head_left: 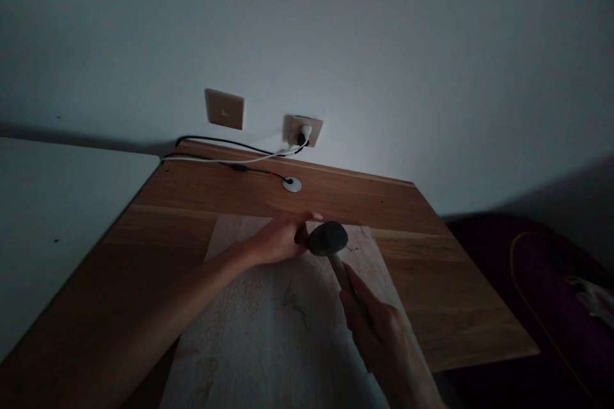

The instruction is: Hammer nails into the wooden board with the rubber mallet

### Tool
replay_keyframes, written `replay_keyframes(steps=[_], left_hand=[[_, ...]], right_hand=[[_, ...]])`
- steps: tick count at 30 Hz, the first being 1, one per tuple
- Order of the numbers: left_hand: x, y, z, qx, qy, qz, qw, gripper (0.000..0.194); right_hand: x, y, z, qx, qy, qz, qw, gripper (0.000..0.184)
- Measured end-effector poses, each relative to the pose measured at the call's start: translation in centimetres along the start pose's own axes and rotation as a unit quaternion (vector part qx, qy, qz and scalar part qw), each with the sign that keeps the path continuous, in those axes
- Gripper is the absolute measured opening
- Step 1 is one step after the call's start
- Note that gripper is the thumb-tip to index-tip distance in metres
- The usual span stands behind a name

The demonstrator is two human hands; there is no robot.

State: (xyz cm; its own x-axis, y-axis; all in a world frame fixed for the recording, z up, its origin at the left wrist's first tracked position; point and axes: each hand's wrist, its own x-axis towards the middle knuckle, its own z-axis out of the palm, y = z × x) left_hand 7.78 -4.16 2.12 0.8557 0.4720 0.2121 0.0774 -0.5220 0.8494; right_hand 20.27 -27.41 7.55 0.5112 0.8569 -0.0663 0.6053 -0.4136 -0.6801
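Observation:
My right hand [377,332] is wrapped round the wooden handle of a hammer [328,239], whose dark rounded head hangs just above a pale wooden board [268,319]. My left hand [283,236] rests on the board's far part, right beside the hammer head, fingers curled in a pinch. What the pinch holds is too small and dark to make out. The board lies on a brown wooden table [432,255].
A round cable grommet [291,185] sits near the table's far edge. Black and white cables [230,156] run to a wall socket [303,131]; a blank wall plate [224,108] is beside it. A dark purple seat [542,307] stands at the right.

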Motion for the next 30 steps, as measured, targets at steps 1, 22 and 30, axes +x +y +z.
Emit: replay_keyframes(steps=[1,22,30], left_hand=[[0.0,0.0,0.0,0.0,-0.001,0.002,1.0,0.069],[-4.7,5.9,-2.8,0.187,-0.165,-0.014,0.968,0.008],[-7.3,5.9,-0.9,0.286,-0.15,0.013,0.946,0.014]], right_hand=[[0.0,0.1,0.0,-0.001,0.003,0.002,1.0,0.07],[-2.0,6.5,-1.2,0.063,-0.042,0.005,0.997,0.06],[-2.0,5.9,-1.2,0.059,-0.065,0.021,0.996,0.062]])
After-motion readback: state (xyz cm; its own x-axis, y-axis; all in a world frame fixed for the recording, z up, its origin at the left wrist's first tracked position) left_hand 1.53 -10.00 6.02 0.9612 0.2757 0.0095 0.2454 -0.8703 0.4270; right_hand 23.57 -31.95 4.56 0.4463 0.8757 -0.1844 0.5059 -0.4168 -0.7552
